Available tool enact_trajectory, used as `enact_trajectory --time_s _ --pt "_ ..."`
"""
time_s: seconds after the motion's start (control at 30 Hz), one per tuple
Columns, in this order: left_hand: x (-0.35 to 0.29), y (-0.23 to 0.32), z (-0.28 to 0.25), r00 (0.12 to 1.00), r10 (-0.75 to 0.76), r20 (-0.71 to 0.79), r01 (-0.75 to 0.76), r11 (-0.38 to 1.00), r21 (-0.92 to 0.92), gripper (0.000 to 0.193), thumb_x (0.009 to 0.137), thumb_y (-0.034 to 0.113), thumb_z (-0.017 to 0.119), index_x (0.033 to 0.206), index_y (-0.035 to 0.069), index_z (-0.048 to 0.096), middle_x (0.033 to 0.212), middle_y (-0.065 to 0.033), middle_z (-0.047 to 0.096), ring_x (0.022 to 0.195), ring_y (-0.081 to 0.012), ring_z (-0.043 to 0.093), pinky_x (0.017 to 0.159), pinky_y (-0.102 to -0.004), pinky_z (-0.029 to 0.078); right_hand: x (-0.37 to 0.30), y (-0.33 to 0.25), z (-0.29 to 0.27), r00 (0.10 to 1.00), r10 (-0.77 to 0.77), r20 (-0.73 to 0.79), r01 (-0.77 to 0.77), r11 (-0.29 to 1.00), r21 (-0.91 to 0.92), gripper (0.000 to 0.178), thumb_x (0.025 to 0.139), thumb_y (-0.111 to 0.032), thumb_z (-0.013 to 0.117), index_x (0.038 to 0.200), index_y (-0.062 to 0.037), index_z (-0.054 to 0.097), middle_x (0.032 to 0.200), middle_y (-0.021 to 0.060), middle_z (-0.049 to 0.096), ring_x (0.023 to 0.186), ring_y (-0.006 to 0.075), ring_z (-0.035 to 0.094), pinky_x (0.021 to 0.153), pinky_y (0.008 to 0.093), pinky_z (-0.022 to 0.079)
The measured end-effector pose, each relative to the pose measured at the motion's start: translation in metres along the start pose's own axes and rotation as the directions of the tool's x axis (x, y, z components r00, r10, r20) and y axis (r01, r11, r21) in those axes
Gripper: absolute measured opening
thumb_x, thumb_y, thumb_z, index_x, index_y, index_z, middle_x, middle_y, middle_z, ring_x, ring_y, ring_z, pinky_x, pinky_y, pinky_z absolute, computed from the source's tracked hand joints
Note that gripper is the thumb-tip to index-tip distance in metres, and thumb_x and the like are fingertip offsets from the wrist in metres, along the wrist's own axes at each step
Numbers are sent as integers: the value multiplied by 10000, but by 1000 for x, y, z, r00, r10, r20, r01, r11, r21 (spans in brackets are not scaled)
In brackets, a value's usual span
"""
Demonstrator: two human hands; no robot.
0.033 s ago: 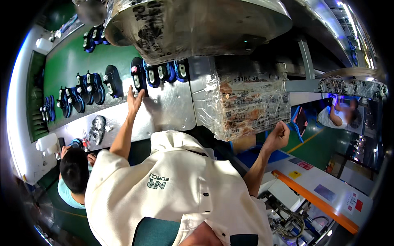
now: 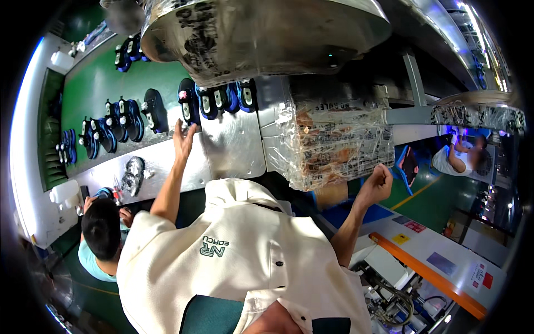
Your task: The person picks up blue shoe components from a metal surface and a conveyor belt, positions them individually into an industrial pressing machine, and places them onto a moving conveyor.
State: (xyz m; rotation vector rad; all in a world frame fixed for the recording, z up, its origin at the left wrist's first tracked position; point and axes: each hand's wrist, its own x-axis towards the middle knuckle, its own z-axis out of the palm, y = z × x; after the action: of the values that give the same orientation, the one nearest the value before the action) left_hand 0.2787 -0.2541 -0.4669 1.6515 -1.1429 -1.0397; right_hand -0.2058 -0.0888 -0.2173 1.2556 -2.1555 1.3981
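My left hand (image 2: 183, 140) is open with its fingers apart and nothing in it. It reaches over the metal worktop (image 2: 233, 147), just below a black and blue shoe (image 2: 189, 103) with a small pinkish-white bit on it; I cannot tell whether the fingertips touch it. More shoes of this kind (image 2: 225, 99) stand side by side to its right, against the plastic-wrapped machine head (image 2: 267, 42). My right hand (image 2: 376, 185) is curled into a loose fist beside a block wrapped in clear plastic (image 2: 339, 147). Nothing shows in it.
Several shoes (image 2: 117, 122) stand on a green conveyor belt (image 2: 83, 97) at left, with a single dark shoe (image 2: 154, 110) nearer. A dark bundle in plastic (image 2: 133, 175) lies on the bench. One person (image 2: 101, 236) works at lower left. An orange-edged machine (image 2: 425, 273) stands at right.
My left hand has moved slightly, its fingers drawn a little closer together. The shoes on the belt sit slightly farther right in view. My right hand stays put.
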Motion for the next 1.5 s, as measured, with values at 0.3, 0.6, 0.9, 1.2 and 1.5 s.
enact_trajectory --time_s 0.3,0.6,0.9,1.2,1.5 --pt "-214 309 67 699 491 521 62 683 -727 747 889 287 674 1477 40 285 1415 -218 443 1255 -313 503 1039 -453 423 30 -122 -7 824 -537 182 414 789 453 176 873 -50 520 909 1 685 994 125 679 954 301 642 856 411 507" --pt "-300 347 133 559 512 652 -37 801 -597 747 830 402 708 1395 -4 435 1479 -196 359 1433 -288 229 1165 -453 146 56 -59 21 773 -621 131 417 652 633 303 947 -107 401 791 7 634 811 134 657 795 302 656 850 432 512" --pt "-261 316 149 611 679 407 -791 534 299 780 787 367 749 1406 50 397 1477 -161 369 1392 -358 299 1149 -542 174 63 -25 27 902 -305 307 67 800 597 99 871 -12 587 842 34 670 849 127 689 797 252 670 740 317 518" --pt "-260 297 168 569 766 299 -782 391 485 683 718 253 776 1322 76 510 1424 -122 457 1343 -321 391 1134 -535 219 66 -27 29 888 -251 386 -31 804 594 91 862 -28 612 848 32 677 828 112 695 774 220 670 716 304 509" --pt "-264 300 150 539 725 429 -841 441 313 608 776 304 739 1300 71 536 1435 -110 457 1369 -328 364 1141 -566 173 62 -32 20 880 -292 374 42 833 552 127 868 -6 566 833 51 674 835 112 694 789 199 658 751 294 507"
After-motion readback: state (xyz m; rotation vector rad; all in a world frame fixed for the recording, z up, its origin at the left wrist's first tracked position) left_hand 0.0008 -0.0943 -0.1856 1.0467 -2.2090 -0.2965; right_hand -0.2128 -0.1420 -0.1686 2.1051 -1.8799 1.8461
